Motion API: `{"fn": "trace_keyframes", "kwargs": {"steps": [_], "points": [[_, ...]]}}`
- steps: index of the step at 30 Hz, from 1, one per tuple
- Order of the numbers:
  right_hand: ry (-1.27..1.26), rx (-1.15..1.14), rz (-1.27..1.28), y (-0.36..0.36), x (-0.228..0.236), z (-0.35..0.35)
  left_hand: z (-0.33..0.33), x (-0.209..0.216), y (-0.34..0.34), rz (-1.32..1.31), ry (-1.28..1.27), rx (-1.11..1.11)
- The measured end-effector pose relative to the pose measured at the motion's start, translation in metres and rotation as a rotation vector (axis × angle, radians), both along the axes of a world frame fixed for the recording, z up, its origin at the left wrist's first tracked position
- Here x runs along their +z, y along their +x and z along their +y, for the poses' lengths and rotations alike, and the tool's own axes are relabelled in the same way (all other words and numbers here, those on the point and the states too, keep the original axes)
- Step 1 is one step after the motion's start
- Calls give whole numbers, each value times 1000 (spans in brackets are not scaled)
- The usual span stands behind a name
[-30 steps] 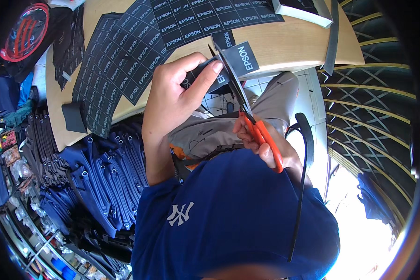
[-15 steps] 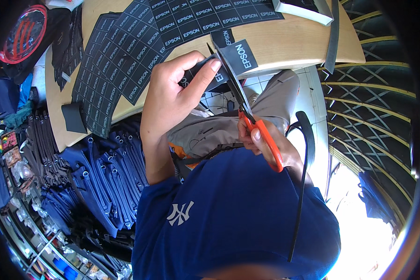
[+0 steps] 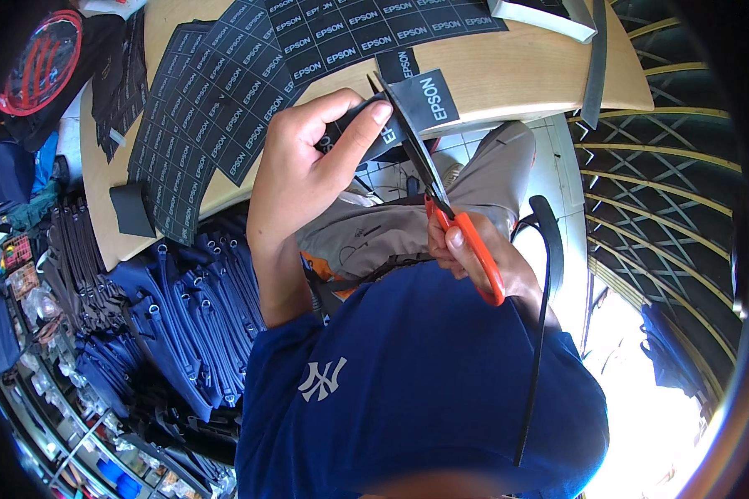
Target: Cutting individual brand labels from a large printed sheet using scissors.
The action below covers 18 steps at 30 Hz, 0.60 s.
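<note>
Between the thumb and fingers of my left hand [image 3: 287, 179] is a black label strip [image 3: 431, 100] with pale printing. Its free end sticks out to the right, beyond the scissor blades. My right hand [image 3: 508, 259] is closed round the orange handles of a pair of scissors [image 3: 474, 254]. The long dark blades point up and away, lying across the strip just right of my left thumb. Their tips stand slightly apart. Whether the strip is cut through under the blades, I cannot tell. Another small black label piece [image 3: 396, 63] lies on the table just behind the strip.
Several black printed label sheets [image 3: 245, 104] overlap on the wooden table [image 3: 541, 79]. A white box [image 3: 549, 21] and a dark strap [image 3: 594, 66] are at its far right. Stacked blue straps [image 3: 200, 324] hang at the left, below the table edge. A folding metal gate [image 3: 657, 166] stands right.
My left hand and wrist have shifted slightly left, and the part of the strip in it has tilted a little. The right hand and scissors are almost still.
</note>
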State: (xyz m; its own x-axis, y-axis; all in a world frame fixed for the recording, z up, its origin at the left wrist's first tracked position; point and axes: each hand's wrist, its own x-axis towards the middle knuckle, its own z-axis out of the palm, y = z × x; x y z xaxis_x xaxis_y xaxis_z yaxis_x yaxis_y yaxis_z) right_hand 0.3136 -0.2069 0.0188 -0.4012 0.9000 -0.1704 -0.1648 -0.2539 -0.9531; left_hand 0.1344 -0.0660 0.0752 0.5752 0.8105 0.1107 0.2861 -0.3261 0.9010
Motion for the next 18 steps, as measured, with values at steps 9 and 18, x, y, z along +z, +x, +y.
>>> {"fn": "trace_keyframes", "kwargs": {"steps": [9, 18], "points": [[-45, -24, -25, -1, 2, 0, 4, -5, 0, -14, -7, -2], [-127, -62, -31, -2, -1, 2, 12, -6, 2, -20, -71, -17]]}}
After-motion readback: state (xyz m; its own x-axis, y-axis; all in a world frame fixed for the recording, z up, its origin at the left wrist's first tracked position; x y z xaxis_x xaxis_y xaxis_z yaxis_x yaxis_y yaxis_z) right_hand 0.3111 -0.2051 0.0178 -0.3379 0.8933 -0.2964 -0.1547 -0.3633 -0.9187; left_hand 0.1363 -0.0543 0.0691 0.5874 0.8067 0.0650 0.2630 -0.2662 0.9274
